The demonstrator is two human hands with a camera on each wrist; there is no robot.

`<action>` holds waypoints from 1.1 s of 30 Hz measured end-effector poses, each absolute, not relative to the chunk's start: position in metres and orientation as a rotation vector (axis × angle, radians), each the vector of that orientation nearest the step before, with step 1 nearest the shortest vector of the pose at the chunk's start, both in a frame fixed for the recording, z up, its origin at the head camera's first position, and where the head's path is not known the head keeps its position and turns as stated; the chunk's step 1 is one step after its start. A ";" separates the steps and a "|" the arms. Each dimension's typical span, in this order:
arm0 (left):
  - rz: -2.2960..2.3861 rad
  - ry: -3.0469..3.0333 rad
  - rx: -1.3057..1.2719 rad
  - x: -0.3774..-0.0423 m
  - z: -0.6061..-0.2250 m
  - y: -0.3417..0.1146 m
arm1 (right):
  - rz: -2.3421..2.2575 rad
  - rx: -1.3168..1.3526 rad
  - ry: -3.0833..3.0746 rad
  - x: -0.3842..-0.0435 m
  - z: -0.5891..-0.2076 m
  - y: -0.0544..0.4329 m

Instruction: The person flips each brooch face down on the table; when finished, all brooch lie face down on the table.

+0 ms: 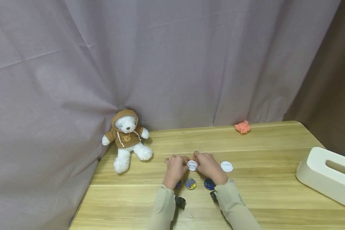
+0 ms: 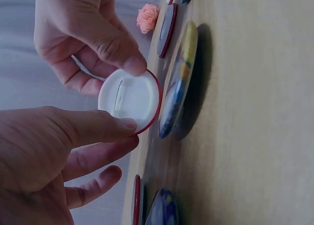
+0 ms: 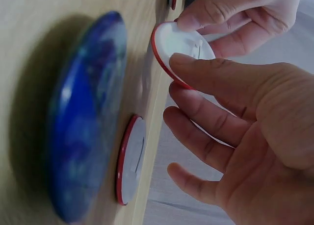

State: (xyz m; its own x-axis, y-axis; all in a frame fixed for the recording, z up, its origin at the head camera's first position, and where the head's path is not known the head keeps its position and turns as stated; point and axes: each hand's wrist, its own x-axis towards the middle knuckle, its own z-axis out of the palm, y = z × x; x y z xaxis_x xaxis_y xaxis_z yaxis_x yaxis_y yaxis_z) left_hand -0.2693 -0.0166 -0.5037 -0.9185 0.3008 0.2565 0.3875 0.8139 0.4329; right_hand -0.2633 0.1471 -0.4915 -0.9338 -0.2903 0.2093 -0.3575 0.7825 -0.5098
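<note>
A round pin badge (image 1: 192,165) with a white back, a clasp pin and a red rim is held up above the table, back side showing. My left hand (image 1: 176,167) pinches one edge between thumb and fingers. On the opposite edge my right hand (image 1: 208,165) pinches it too, its lower fingers spread loose in the right wrist view. Nearer me lie a blue-and-yellow badge (image 1: 190,184) and a dark blue badge (image 1: 209,184), picture side up. A third badge (image 1: 178,184) is partly hidden by the left wrist. Right of my hands lies a white-backed badge (image 1: 226,166).
A white teddy bear (image 1: 127,140) in a brown hoodie sits at the table's back left. Near the back edge lies a coral-coloured fluffy bundle (image 1: 242,127). A cream box with a slot (image 1: 327,175) stands at the right. Grey curtain (image 1: 172,64) hangs behind the table.
</note>
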 end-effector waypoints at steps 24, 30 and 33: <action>-0.711 -2.927 -0.516 -0.267 -0.505 -0.013 | 0.697 0.502 -2.928 -0.262 -0.499 0.141; -0.645 -2.921 -0.494 -0.267 -0.506 -0.013 | 0.656 0.515 -2.930 -0.262 -0.497 0.139; -0.637 -2.930 -0.509 -0.267 -0.505 -0.013 | 0.620 0.519 -2.927 -0.260 -0.496 0.138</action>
State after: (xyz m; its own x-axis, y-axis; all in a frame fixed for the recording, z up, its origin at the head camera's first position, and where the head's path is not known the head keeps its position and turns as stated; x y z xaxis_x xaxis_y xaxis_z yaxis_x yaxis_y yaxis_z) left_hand -0.2669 -0.0135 -0.5053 -0.9390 0.3009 0.1666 0.3429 0.8565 0.3857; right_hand -0.2602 0.1383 -0.4961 -0.9363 -0.3072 0.1703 -0.3499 0.8587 -0.3746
